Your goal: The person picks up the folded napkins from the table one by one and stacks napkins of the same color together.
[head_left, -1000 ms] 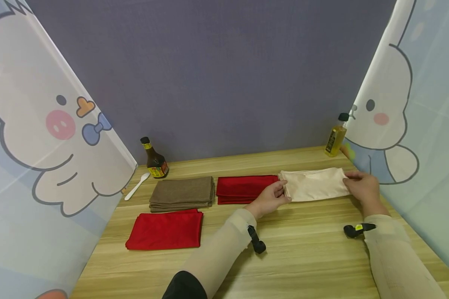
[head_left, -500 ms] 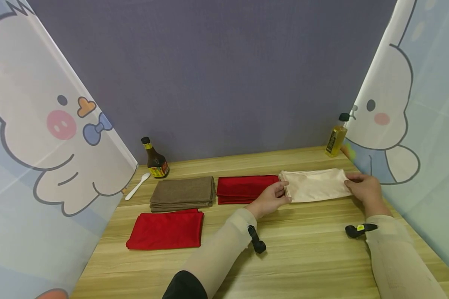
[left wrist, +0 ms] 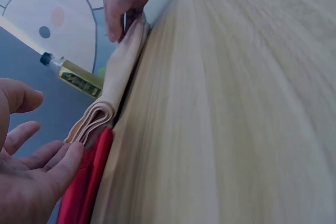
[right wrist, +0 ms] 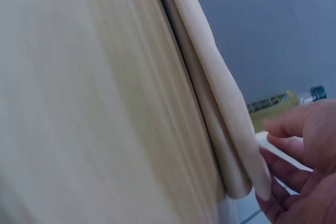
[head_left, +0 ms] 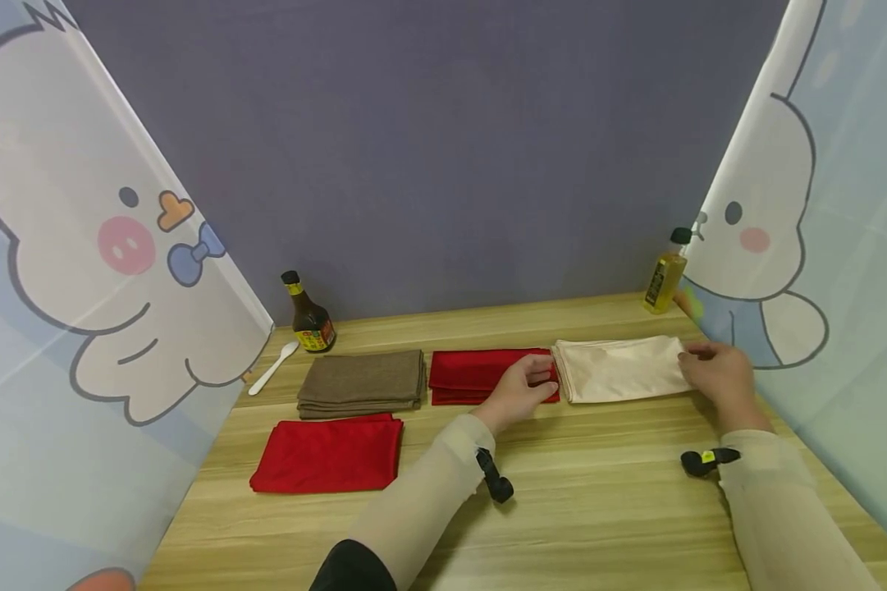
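Observation:
A folded cream cloth (head_left: 624, 370) lies at the right of the row, with its layered folds facing left. My right hand (head_left: 720, 379) pinches its right end; in the right wrist view the fingertips (right wrist: 265, 195) sit at the end of the top layer. My left hand (head_left: 518, 392) is over the right part of a folded red cloth (head_left: 467, 376), fingers loosely extended toward the cream cloth's left edge. In the left wrist view the fingers (left wrist: 71, 161) overlap the cream folds (left wrist: 97, 121), and thumb and fingers stand wide apart.
A folded brown cloth (head_left: 362, 382) lies left of the red one, with another red cloth (head_left: 327, 455) in front. A white spoon (head_left: 273, 368) and dark sauce bottle (head_left: 311, 318) stand back left. An oil bottle (head_left: 665, 275) stands back right. Printed curtains flank the wooden table (head_left: 598, 501).
My left hand has let go of the cream cloth's left edge and drawn slightly left over the red cloth. The right hand stays at the cream cloth's right end.

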`<state>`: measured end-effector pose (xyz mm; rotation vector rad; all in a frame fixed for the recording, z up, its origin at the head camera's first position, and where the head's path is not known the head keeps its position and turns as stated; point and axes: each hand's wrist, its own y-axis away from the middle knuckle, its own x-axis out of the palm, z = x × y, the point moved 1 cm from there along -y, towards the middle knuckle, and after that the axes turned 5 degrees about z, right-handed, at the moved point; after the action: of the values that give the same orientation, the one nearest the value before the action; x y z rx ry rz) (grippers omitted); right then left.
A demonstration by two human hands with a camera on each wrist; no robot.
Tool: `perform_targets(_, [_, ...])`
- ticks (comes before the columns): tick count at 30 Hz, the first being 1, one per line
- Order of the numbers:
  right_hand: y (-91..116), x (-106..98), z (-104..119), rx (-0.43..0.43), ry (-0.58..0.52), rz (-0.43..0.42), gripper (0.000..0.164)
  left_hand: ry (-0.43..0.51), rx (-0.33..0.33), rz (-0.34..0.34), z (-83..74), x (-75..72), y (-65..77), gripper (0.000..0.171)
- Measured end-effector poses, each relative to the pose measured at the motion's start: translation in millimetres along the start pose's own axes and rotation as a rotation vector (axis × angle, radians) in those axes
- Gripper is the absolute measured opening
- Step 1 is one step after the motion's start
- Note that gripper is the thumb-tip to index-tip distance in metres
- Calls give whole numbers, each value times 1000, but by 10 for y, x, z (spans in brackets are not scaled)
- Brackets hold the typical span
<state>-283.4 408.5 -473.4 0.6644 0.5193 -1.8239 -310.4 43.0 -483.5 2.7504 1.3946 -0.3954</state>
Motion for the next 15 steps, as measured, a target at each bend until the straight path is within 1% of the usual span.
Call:
perform_targets(2, [16, 36, 55, -7, -19, -16, 50, -12, 15, -10, -7, -64, 39, 47])
perform_targets(4, [34, 74, 122, -36, -35, -31, 50, -28, 36, -17, -19, -134, 80, 42])
perform_targets(6, [64, 120, 211, -89, -67, -44, 47, -46, 61, -27, -43, -210, 124, 37])
perform_targets(10, [143, 203, 415, -191, -119, -35, 42, -91, 107, -65, -117, -386, 212, 30])
perform_targets(13, [197, 260, 558, -236, -122, -34, 38, -98, 120, -91, -171, -525, 280, 27])
perform_targets(15, [227, 302, 639, -262, -110, -34, 37, -86, 122, -96, -200, -607, 334, 27])
